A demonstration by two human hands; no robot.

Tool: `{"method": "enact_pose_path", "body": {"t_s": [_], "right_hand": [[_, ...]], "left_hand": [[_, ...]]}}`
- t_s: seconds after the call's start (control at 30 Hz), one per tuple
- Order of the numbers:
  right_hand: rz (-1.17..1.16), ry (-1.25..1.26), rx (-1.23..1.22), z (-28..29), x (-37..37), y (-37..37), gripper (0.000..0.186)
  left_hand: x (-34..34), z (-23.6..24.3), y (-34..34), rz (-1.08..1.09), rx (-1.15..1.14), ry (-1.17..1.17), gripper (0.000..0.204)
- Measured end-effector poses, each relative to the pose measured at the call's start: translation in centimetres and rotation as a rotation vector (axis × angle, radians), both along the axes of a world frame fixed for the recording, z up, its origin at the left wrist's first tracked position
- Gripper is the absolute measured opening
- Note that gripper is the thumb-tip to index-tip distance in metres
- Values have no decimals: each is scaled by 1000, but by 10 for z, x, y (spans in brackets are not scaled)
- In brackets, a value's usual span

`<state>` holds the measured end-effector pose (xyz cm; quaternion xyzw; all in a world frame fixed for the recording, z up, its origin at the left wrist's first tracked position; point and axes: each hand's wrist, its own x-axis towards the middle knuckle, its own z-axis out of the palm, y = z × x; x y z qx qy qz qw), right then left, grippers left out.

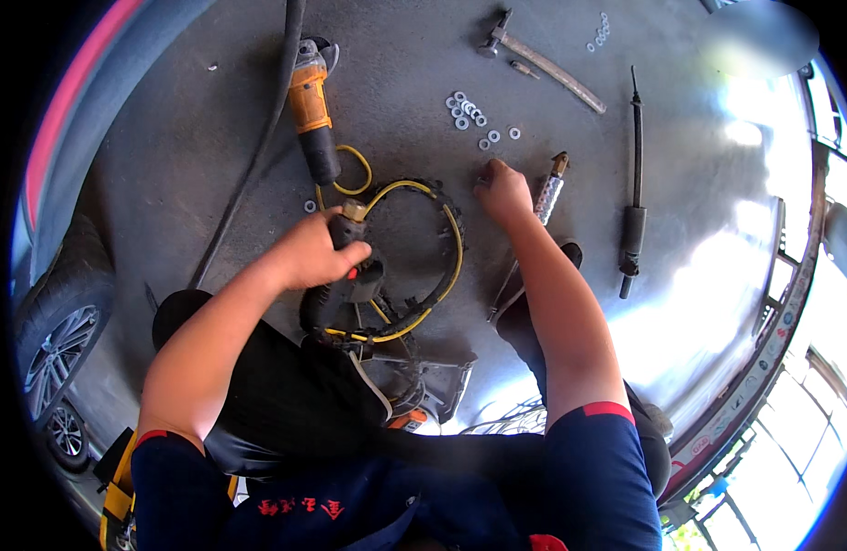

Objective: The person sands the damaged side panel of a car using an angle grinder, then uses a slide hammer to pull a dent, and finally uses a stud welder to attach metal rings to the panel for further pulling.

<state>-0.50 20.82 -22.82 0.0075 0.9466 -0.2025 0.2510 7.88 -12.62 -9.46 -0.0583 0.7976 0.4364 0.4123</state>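
My left hand (311, 250) grips the dark handle of a tool (350, 275) with a brass-coloured tip, held over a black ring-shaped part (442, 275) wound with a yellow cable. My right hand (502, 191) reaches forward to the grey floor, its fingertips pinched down just below a scatter of small metal washers (469, 115). Whether it holds a washer I cannot tell. A perforated metal tube with a brass end (549, 190) lies right beside that hand.
An orange angle grinder (310, 106) lies ahead with its black cable (258, 156). A hammer (543, 60) and more washers (598, 29) lie further off. A long black rod-like part (633, 202) lies at right. A car wheel (61, 340) is at left.
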Motion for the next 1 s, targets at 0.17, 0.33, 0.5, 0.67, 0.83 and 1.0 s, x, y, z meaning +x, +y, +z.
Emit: {"method": "enact_pose_path", "body": {"t_s": [0.17, 0.33, 0.5, 0.67, 0.83, 1.0], "right_hand": [[-11, 36, 149, -10, 3, 6, 35], [-137, 117, -17, 7, -29, 17, 32], [-96, 25, 39, 9, -89, 36, 40], [97, -81, 202, -4, -118, 29, 39], [252, -159, 194, 15, -128, 26, 34], [596, -100, 125, -2, -137, 35, 32]], "left_hand": [[13, -20, 12, -3, -92, -77, 62], [35, -55, 18, 153, -103, -72, 69], [39, -73, 46, 179, -147, -25, 75], [50, -95, 61, 254, -225, -163, 76], [56, -94, 65, 219, -276, -125, 72], [46, -87, 75, 21, -373, -31, 65]]}}
